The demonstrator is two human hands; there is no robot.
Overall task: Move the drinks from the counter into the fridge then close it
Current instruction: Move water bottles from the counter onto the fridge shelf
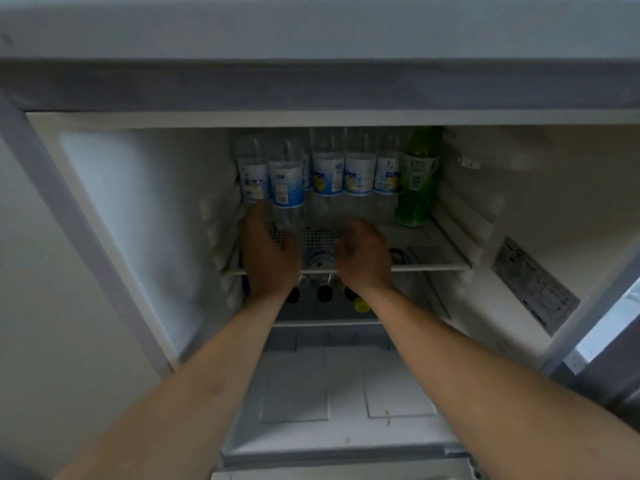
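Pale wall left of frame, plain, dim. Grey-white ledge across top edge, blurred. Dark strip at right edge, beside it small bright patch, maybe daylight. Light overall low, cool, no visible lamp.

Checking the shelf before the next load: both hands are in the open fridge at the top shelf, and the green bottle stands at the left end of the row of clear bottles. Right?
Not quite. The head view shows the green bottle at the right end of the row of clear bottles, not the left. The rest holds: the left hand and right hand are in the open fridge at the top shelf.
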